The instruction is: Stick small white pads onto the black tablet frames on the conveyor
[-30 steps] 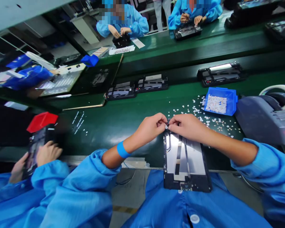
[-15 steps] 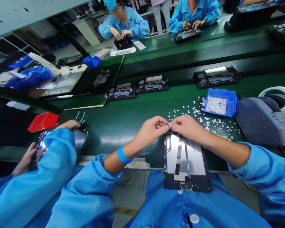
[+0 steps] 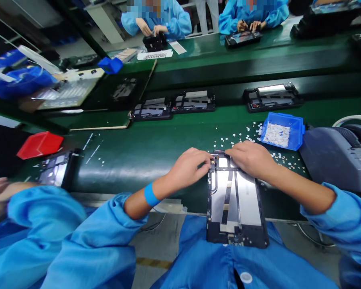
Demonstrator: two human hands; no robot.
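Observation:
An opened tablet (image 3: 249,200), its back off and its silver inside showing, lies at the bench edge with its near end jutting out over my lap. My left hand (image 3: 191,165) has thumb and fingers closed on the tablet's far left corner. At the far edge, right of the middle, my right hand (image 3: 253,157) is bent over the frame with its fingers together; their tips are partly hidden. Small white paper bits (image 3: 284,159) are scattered on the bench beyond and beside the right hand.
A blue bin (image 3: 296,132) of white bits stands right, beside a grey tape dispenser (image 3: 327,154). More opened tablets (image 3: 194,101) lie along the bench. At left are a red bin (image 3: 39,145), another device (image 3: 56,168) and a co-worker's hands (image 3: 6,196). Two people work opposite.
My hands were pinched together at the tablet's far edge; now they are apart, the left at the corner, the right farther right. The left co-worker's hands have come away from their device.

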